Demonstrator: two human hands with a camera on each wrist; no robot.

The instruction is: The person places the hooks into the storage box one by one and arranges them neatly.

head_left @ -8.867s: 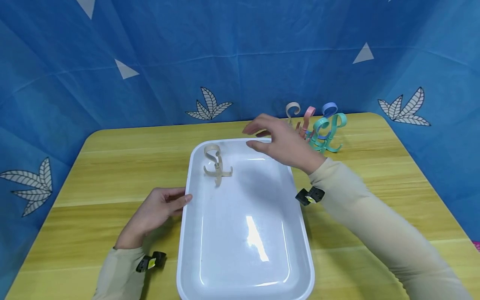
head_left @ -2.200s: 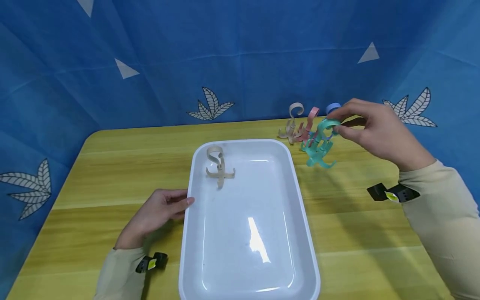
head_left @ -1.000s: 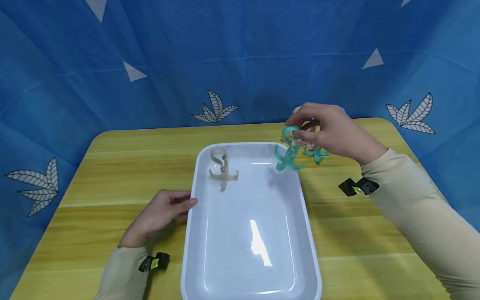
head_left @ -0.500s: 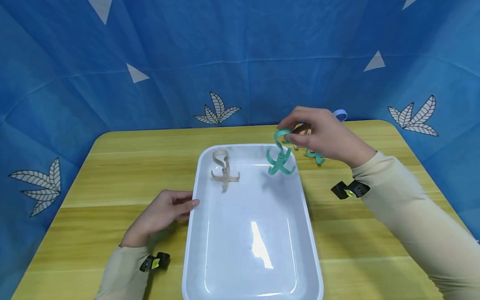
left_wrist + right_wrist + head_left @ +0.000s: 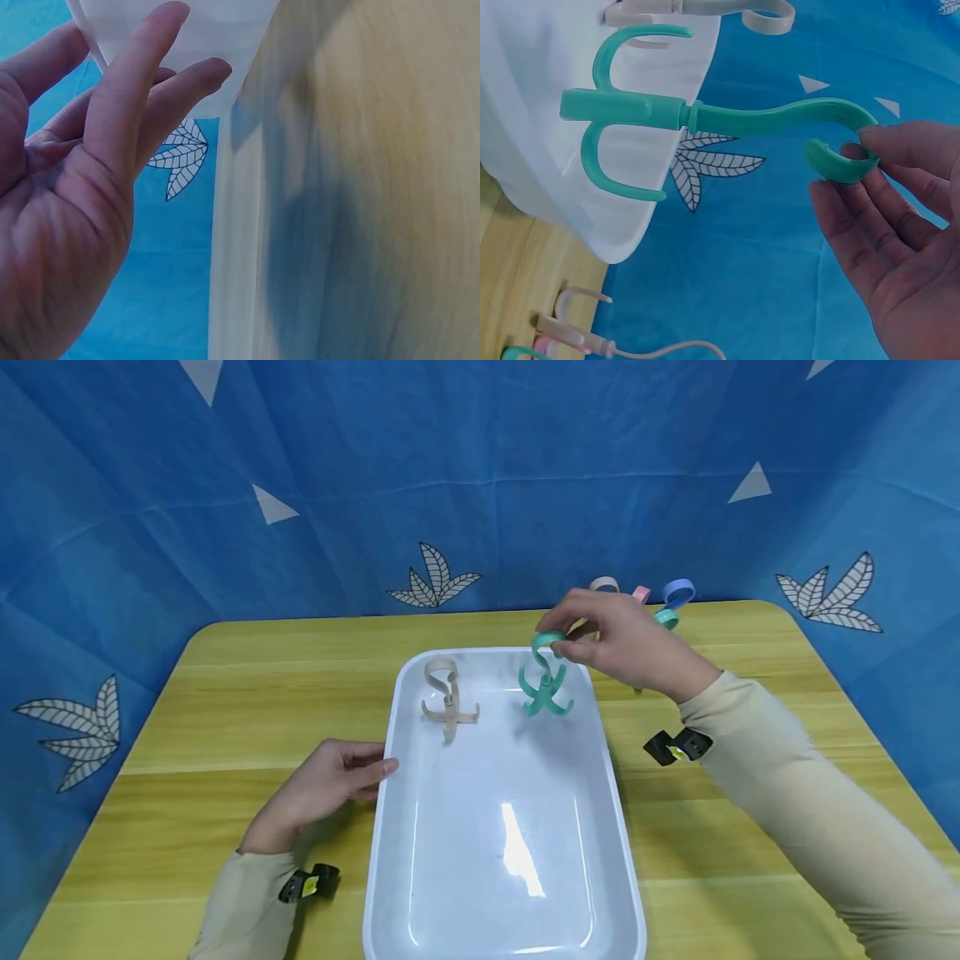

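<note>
1. We're getting a bright, even head view, light apparently falling from above and throwing a hard white streak of glare across the tray (image 5: pixel 457 827).
2. And the shadows: we spot a soft one in the tray under the green hook (image 5: pixel 546 693), plus a broad, faint one on the table (image 5: pixel 247 693) beside the right sleeve (image 5: pixel 795 802).
3. Up top, we see the blue cloth (image 5: pixel 480 435) darken through the middle.
4. Over to the left wrist: dimmer, softer, the table's grain smeared beneath a murky bluish shadow.
5. The right wrist gives us a cool cast, yet the green hook's outline reads crisply.
</note>
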